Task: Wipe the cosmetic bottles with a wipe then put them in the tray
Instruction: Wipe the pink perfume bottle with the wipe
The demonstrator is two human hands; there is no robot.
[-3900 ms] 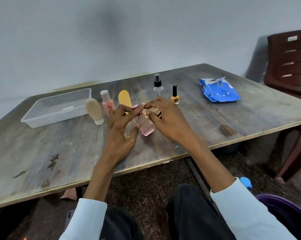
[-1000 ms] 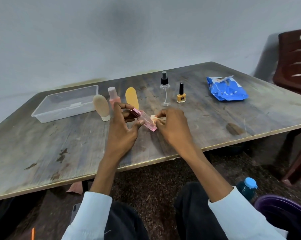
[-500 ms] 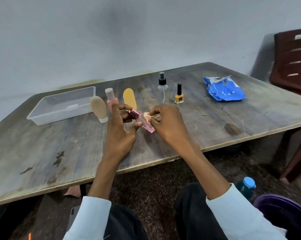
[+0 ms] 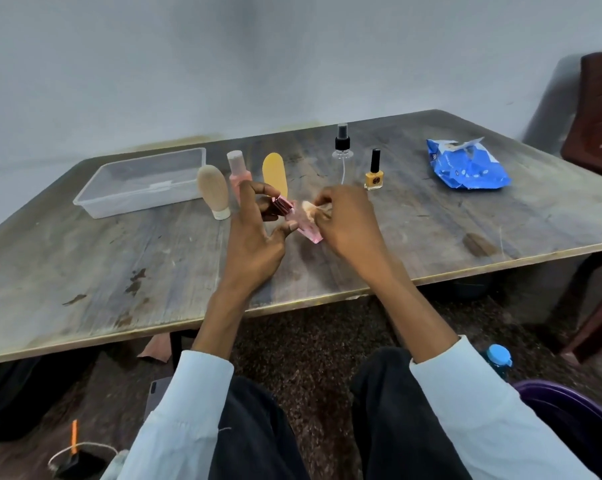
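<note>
Clear plastic rectangular tray (image 4: 143,183) at far left of worn grey wooden desk (image 4: 85,271). Just right of tray: beige oval tube (image 4: 213,190), pink bottle (image 4: 238,171), yellow oval tube (image 4: 274,174), upright. Left hand (image 4: 254,237) fingers curled round tilted pink glass bottle with metallic cap (image 4: 294,220), held above desk. Right hand (image 4: 348,223) fingers pinch small crumpled wipe (image 4: 310,209) against bottle. Behind: clear spray bottle (image 4: 343,155), yellow nail polish (image 4: 374,174). Far right: blue wipes packet (image 4: 466,168).
</note>
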